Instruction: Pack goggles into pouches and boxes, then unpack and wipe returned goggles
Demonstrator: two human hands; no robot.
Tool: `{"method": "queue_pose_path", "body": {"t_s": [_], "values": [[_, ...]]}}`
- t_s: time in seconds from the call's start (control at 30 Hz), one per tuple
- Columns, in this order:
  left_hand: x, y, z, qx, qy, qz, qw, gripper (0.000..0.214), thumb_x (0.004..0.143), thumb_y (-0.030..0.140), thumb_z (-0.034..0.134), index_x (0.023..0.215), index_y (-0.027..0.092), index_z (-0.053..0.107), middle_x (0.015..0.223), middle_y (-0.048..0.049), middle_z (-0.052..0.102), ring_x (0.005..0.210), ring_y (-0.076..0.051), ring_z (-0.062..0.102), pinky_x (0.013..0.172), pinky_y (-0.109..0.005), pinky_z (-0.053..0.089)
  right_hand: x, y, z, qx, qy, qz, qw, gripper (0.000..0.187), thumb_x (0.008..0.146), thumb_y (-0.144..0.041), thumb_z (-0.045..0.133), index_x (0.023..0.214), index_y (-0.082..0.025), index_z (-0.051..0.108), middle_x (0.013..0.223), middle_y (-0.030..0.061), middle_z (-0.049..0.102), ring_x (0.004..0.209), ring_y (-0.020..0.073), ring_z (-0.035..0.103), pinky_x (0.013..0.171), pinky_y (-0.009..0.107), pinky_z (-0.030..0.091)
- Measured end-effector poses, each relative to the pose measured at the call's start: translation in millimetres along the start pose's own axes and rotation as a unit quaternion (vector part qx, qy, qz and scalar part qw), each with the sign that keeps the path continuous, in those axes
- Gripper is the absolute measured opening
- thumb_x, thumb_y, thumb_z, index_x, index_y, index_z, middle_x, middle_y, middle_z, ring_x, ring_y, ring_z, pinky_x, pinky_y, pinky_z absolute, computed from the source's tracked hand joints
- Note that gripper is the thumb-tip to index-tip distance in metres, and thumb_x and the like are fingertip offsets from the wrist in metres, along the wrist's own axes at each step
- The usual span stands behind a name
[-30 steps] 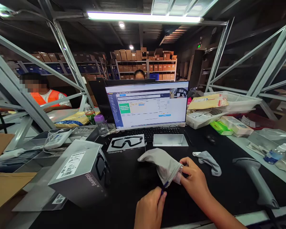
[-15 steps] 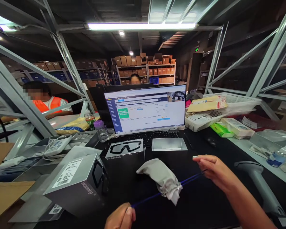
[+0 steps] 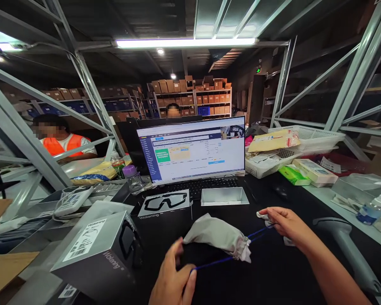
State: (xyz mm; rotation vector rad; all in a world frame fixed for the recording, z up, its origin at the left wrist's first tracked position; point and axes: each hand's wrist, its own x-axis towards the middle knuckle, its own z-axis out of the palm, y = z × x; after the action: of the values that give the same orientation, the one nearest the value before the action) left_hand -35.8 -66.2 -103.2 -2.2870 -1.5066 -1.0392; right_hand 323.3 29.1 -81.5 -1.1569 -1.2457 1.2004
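A light grey drawstring pouch point(image 3: 214, 235) lies on the black desktop, its gathered mouth drawn in and facing right. From that mouth run blue drawstrings point(image 3: 214, 263) to both sides. My left hand point(image 3: 174, 275) pinches the left cord end, with a finger raised near the pouch's closed end. On the right, my right hand point(image 3: 282, 220) is closed on the other blue cord, and a small white piece shows at its fingertips. What the pouch holds is hidden. Behind it are an open grey box tray point(image 3: 225, 197) and a flat box lid point(image 3: 165, 202) printed with goggles.
A Wakening box point(image 3: 92, 250) stands at left. A monitor point(image 3: 193, 148) and keyboard point(image 3: 206, 184) are behind. A scanner point(image 3: 346, 250), a bottle point(image 3: 373, 209) and white baskets point(image 3: 263, 167) sit at right. A person in an orange vest point(image 3: 63, 146) is at far left.
The pouch has turned and shifted right, lying more level. My left hand has moved up and right, lifting a finger. The right hand keeps its grip on the cord.
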Motion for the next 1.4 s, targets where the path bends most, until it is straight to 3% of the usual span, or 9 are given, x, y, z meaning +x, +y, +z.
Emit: {"method": "queue_pose_path", "body": {"t_s": [0.13, 0.4, 0.57, 0.67, 0.83, 0.97, 1.1, 1.2, 1.4], "values": [[36.9, 0.2, -5.7, -0.034, -0.098, -0.078, 0.991, 0.045, 0.101, 0.037, 0.037, 0.071, 0.017, 0.064, 0.16, -0.0162, 0.032, 0.144, -0.034, 0.038, 0.106, -0.052, 0.048, 10.1, -15.9, 0.7, -0.125, -0.024, -0.043, 0.991, 0.061, 0.078, -0.072, 0.061, 0.096, -0.016, 0.076, 0.065, -0.0019, 0.049, 0.051, 0.0082, 0.038, 0.046, 0.023, 0.026], [66.1, 14.6, 10.0, -0.148, -0.1, -0.03, 0.983, 0.038, 0.1, 0.032, 0.037, 0.083, 0.019, 0.069, 0.139, -0.0136, 0.056, 0.123, -0.025, 0.06, 0.101, -0.045, 0.054, 35.3, -73.0, 52.8, -0.192, -0.059, -0.09, 0.975, 0.053, 0.085, -0.06, 0.057, 0.119, -0.019, 0.058, 0.101, 0.0066, 0.062, 0.078, 0.0167, 0.059, 0.074, 0.032, 0.05], [89.3, 28.7, 3.0, -0.168, -0.093, 0.018, 0.981, 0.033, 0.099, 0.025, 0.041, 0.083, 0.017, 0.068, 0.118, -0.0129, 0.067, 0.108, -0.024, 0.066, 0.094, -0.042, 0.056, 9.9, -74.6, 113.7, -0.409, -0.255, -0.21, 0.851, 0.112, 0.058, -0.041, 0.088, 0.153, -0.021, 0.031, 0.146, 0.0177, 0.045, 0.127, 0.035, 0.048, 0.105, 0.047, 0.04], [97.3, 26.0, -0.8, -0.186, -0.101, 0.032, 0.977, 0.031, 0.098, 0.022, 0.042, 0.082, 0.017, 0.068, 0.117, -0.012, 0.066, 0.108, -0.022, 0.065, 0.094, -0.039, 0.056, 7.5, -66.5, 129.4, -0.479, -0.26, -0.21, 0.811, 0.079, 0.07, -0.031, 0.078, 0.142, -0.016, 0.048, 0.13, 0.0181, 0.06, 0.119, 0.0351, 0.055, 0.099, 0.045, 0.044], [72.7, 5.6, 0.6, -0.114, -0.052, 0.016, 0.992, 0.022, 0.097, 0.029, 0.048, 0.101, 0.02, 0.068, 0.135, -0.0134, 0.056, 0.124, -0.026, 0.057, 0.101, -0.046, 0.053, 20.6, -58.2, 111.8, -0.446, -0.291, -0.169, 0.829, 0.059, 0.071, -0.018, 0.067, 0.129, -0.02, 0.059, 0.117, 0.0113, 0.067, 0.101, 0.0267, 0.065, 0.087, 0.035, 0.05], [33.5, -7.3, 11.4, -0.009, -0.008, -0.003, 1.0, 0.052, 0.075, 0.032, 0.079, 0.121, 0.017, 0.059, 0.114, -0.0135, 0.065, 0.103, -0.03, 0.065, 0.087, -0.05, 0.059, 33.1, -65.1, 82.3, -0.34, -0.132, -0.198, 0.91, 0.055, 0.065, -0.019, 0.07, 0.119, -0.02, 0.063, 0.123, 0.0119, 0.065, 0.117, 0.0328, 0.058, 0.104, 0.048, 0.044], [0.8, -5.4, 24.8, 0.028, -0.057, 0.031, 0.998, 0.057, 0.063, 0.008, 0.081, 0.114, 0.02, 0.06, 0.101, -0.0051, 0.068, 0.092, -0.026, 0.067, 0.084, -0.044, 0.06, 40.8, -75.1, 71.0, -0.073, 0.003, -0.18, 0.981, 0.062, 0.061, -0.036, 0.08, 0.117, -0.021, 0.058, 0.105, 0.008, 0.071, 0.098, 0.034, 0.067, 0.087, 0.053, 0.054], [-12.2, 0.4, 28.7, 0.021, 0.004, 0.084, 0.996, 0.033, 0.079, 0.001, 0.058, 0.107, 0.019, 0.061, 0.1, -0.0059, 0.068, 0.093, -0.021, 0.066, 0.082, -0.035, 0.059, 29.8, -74.8, 84.1, 0.024, -0.003, -0.168, 0.985, 0.066, 0.062, -0.04, 0.083, 0.119, -0.022, 0.055, 0.101, 0.0067, 0.071, 0.091, 0.0308, 0.069, 0.08, 0.048, 0.058], [-14.6, 8.8, 22.6, 0.042, 0.098, 0.241, 0.965, 0.034, 0.098, 0.007, 0.034, 0.099, 0.02, 0.065, 0.09, -0.0021, 0.069, 0.089, -0.015, 0.065, 0.091, -0.031, 0.053, -11.9, -65.9, 125.8, -0.093, -0.139, -0.314, 0.934, 0.044, 0.069, -0.025, 0.074, 0.11, -0.023, 0.058, 0.101, 0.0034, 0.068, 0.087, 0.0221, 0.066, 0.078, 0.033, 0.055]]}}
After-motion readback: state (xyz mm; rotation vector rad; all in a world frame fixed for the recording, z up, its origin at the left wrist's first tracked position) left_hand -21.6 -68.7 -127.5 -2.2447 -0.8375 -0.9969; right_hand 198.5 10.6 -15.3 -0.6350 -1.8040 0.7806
